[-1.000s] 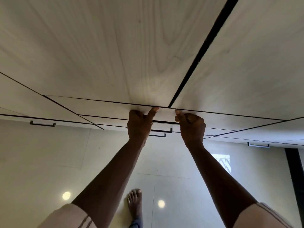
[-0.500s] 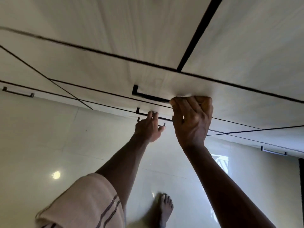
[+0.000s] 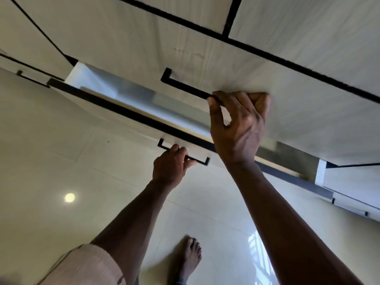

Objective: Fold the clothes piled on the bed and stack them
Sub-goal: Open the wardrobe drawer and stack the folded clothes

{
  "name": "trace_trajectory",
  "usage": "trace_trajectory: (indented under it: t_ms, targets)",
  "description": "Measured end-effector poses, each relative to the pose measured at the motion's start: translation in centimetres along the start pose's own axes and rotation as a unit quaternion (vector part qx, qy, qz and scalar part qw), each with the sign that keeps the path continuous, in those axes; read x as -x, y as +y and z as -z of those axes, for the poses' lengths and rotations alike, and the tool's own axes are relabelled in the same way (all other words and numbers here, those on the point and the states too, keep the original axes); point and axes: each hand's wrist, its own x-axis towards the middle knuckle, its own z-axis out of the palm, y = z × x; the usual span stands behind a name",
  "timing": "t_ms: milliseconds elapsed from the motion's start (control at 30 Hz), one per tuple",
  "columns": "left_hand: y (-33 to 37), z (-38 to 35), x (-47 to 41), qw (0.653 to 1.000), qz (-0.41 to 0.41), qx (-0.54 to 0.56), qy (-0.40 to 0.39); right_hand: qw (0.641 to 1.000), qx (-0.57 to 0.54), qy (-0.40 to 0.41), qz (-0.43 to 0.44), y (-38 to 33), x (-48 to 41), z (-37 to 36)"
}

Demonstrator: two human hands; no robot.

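The right hand (image 3: pixel 236 128) is raised to a pale wood-grain drawer front (image 3: pixel 144 58). Its fingers (image 3: pixel 232 99) are curled and clamped on the right end of the black upper handle (image 3: pixel 185 85), with the thumb pressed beneath the bar. Lower and to the left of those fingers, the left hand (image 3: pixel 171 167) holds the black lower handle (image 3: pixel 202 160), its fingers (image 3: pixel 181 150) hooked over the bar near the middle. Between the two sets of fingers runs a blurred opening (image 3: pixel 123 95) edged by a dark strip. Below both hands lies a glossy tiled floor (image 3: pixel 61 151), where a bare foot (image 3: pixel 190 258) stands beneath the right forearm. A pale striped sleeve (image 3: pixel 86 266) covers the left upper arm. Where the clothes lie cannot be told from this view.
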Motion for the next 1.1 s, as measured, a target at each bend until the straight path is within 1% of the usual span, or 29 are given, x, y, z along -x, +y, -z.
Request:
trace_trajectory:
  t_ms: [67,100,133,167,200,233,267,300,333,367,400,500,533,700,800,900,1000,1100]
  targets:
    - [-0.1,0.6,1.5,0.999,0.025,0.012,-0.042,0.999,-0.029,-0.010,0.016,0.0,1.3,0.9]
    - [-0.1,1.0,1.9,0.998,0.042,0.022,-0.052,0.999,-0.038,-0.019,0.030,0.1,2.3,1.4]
    - [0.0,1.8,2.4,0.997,0.056,0.033,-0.042,0.997,-0.044,-0.039,0.041,0.3,3.4,1.9]
    - [0.4,2.8,3.3,0.997,0.064,0.034,-0.011,0.995,-0.045,-0.074,0.039,1.0,5.0,2.6]
    - [0.7,3.8,4.3,0.996,0.066,0.029,0.043,0.992,-0.037,-0.123,0.022,2.0,6.6,3.0]
    - [1.0,4.9,5.4,0.992,0.057,0.025,0.105,0.984,-0.013,-0.179,-0.014,3.4,8.1,3.6]
    - [1.5,6.0,6.3,0.985,0.032,0.028,0.166,0.968,0.033,-0.241,-0.058,4.8,9.4,3.9]
    - [1.9,7.1,6.9,0.978,-0.001,0.035,0.205,0.946,0.086,-0.300,-0.092,6.0,10.5,4.2]
    - [2.4,8.0,7.3,0.976,-0.034,0.037,0.211,0.924,0.124,-0.345,-0.108,6.9,11.5,4.6]
    - [2.8,8.7,7.3,0.979,-0.057,0.024,0.193,0.911,0.142,-0.370,-0.114,7.4,12.2,4.8]
    - [3.2,9.0,7.1,0.985,-0.063,-0.002,0.159,0.905,0.145,-0.382,-0.117,7.5,12.6,5.0]
    - [3.5,8.8,7.1,0.997,-0.013,-0.081,0.010,0.899,0.142,-0.397,-0.120,6.4,13.8,5.7]
    - [3.2,8.4,7.6,0.996,-0.009,-0.093,-0.010,0.895,0.146,-0.403,-0.121,6.0,14.4,5.9]
    - [1.5,7.1,13.2,0.996,-0.006,-0.092,-0.014,0.883,0.141,-0.429,-0.125,3.4,19.2,8.5]
    - [0.6,6.9,17.9,0.995,0.000,-0.094,-0.030,0.867,0.141,-0.461,-0.124,1.4,23.0,10.2]
    - [-0.6,6.3,23.2,0.995,0.003,-0.094,-0.031,0.860,0.142,-0.474,-0.125,-1.0,27.2,12.4]
    - [-2.0,5.3,28.2,0.994,0.002,-0.103,-0.022,0.858,0.139,-0.480,-0.116,-3.5,31.3,14.3]
    - [-3.3,4.6,32.5,0.993,-0.004,-0.115,-0.017,0.849,0.132,-0.499,-0.114,-5.4,34.9,15.8]
